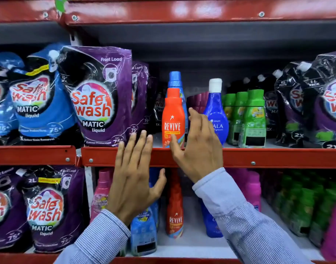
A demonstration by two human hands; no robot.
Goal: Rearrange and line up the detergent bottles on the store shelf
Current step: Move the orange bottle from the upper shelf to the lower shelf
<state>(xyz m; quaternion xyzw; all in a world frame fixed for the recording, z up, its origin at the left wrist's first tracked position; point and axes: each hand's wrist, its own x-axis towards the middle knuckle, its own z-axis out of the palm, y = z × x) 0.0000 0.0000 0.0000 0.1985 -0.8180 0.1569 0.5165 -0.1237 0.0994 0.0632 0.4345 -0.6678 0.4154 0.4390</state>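
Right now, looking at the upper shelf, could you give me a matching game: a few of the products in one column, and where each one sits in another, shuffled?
Things:
1. orange Revive plastic bottle
2. purple Safewash Front Load pouch
3. green plastic bottles
4. dark blue white-capped bottle

Places:
A. just left of the green group
B. right of the white-capped bottle
C. at the right hand's thumb
D. leftmost of these four

Pairs: 1-C, 2-D, 3-B, 4-A

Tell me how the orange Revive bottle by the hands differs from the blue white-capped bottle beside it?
The orange Revive bottle has an orange cap; the blue bottle has a white one. The Revive bottle is straighter and stands at the shelf edge; the blue bottle bulges at the belly and sits slightly further back. Both stand upright on the middle shelf.
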